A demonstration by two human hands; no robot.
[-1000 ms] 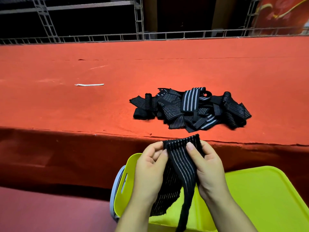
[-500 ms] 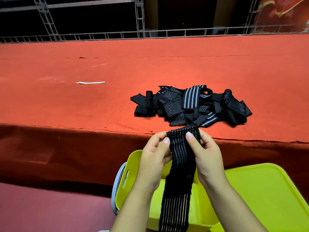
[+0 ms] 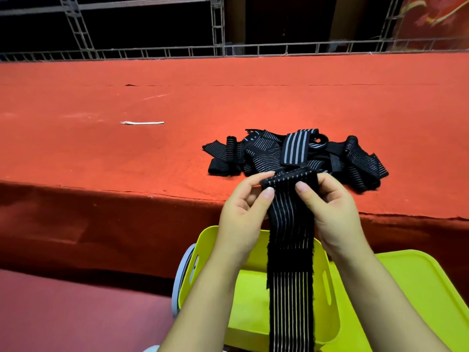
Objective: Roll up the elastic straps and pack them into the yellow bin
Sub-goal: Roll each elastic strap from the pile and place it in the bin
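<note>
Both hands pinch the top edge of one black striped strap (image 3: 290, 224): left hand (image 3: 243, 214) and right hand (image 3: 335, 212), thumbs in front, fingers curled behind. The strap hangs limp over the yellow bin (image 3: 253, 295). It looks soft, light and stretchy; best held at both top corners. The loose pile (image 3: 297, 158) sits on the red worktop (image 3: 152, 158).

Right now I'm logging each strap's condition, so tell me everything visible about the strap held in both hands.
The held elastic strap is black woven fabric with thin pale lengthwise stripes and fuzzy edges. Its top end is folded over into a first small turn, pinched by the left hand and right hand. The rest hangs straight down over the yellow bin, out of frame.
</note>
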